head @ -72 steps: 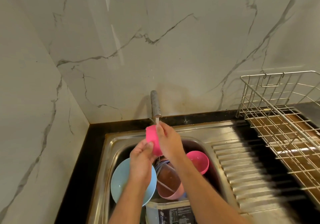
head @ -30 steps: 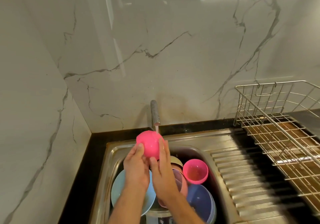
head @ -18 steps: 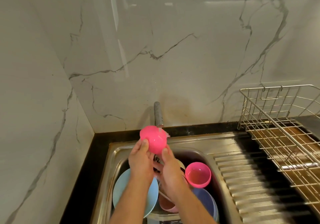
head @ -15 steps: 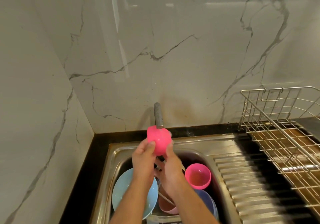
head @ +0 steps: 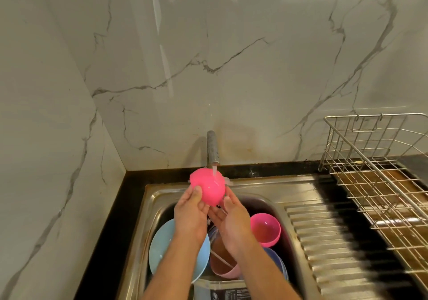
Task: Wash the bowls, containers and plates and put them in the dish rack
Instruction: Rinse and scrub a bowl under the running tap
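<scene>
A small pink bowl (head: 209, 187) is held bottom-up under the running tap (head: 212, 149), over the steel sink (head: 152, 197). My left hand (head: 190, 216) grips its left side with the thumb on the outside. My right hand (head: 231, 222) supports it from below on the right. In the basin lie a light blue plate (head: 159, 251), a second pink bowl (head: 265, 229), a pale pink bowl (head: 223, 267) with brownish water and a blue bowl (head: 278, 261). A wire dish rack (head: 379, 174) with nothing in it stands at the right.
A ribbed steel drainboard (head: 328, 237) lies between the sink and the rack. Marble walls close off the back and left; a black counter strip (head: 111, 225) runs along the sink's left. A clear container with a printed label (head: 222, 291) sits at the basin's near edge.
Both hands have turned the pink bowl under the water stream; its rounded outside now faces up and toward me. My view has shifted slightly; the dishes in the basin have stayed put.
</scene>
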